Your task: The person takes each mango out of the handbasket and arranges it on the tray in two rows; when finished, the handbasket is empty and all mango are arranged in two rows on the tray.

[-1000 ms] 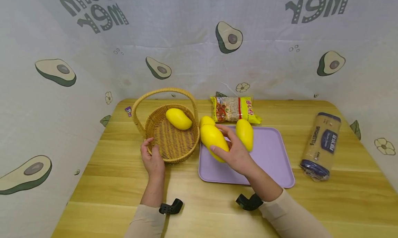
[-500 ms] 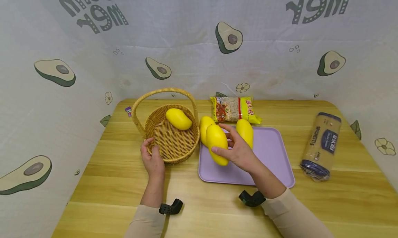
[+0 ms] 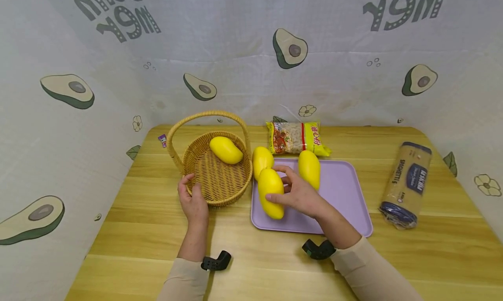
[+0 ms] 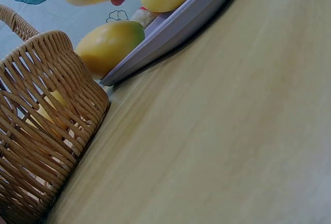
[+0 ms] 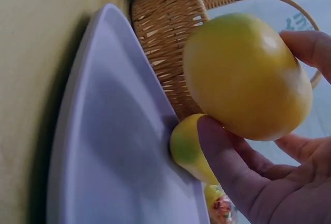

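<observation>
My right hand (image 3: 300, 194) holds a yellow mango (image 3: 270, 193) between thumb and fingers, above the left part of the purple tray (image 3: 342, 205). In the right wrist view this mango (image 5: 248, 76) is raised off the tray, with a greenish patch on top. A second mango (image 3: 262, 160) lies at the tray's far left corner, and a third mango (image 3: 309, 170) by its back edge. My left hand (image 3: 194, 203) grips the near left rim of a wicker basket (image 3: 220, 201) with an arched handle. Inside the basket, toward its back, rests another mango (image 3: 225, 150).
Behind the tray lies a yellow food packet (image 3: 292, 138) with a clear window. A pack of spaghetti (image 3: 406, 185) is at the right of the wooden table (image 3: 243, 266). One small purple packet (image 3: 163, 140) lies left of the basket. A patterned sheet hangs behind and at the sides.
The held mango has come slightly nearer to me and tilted more lengthwise, uncovering more of the mango at the tray's corner. My left hand and the basket stay put.
</observation>
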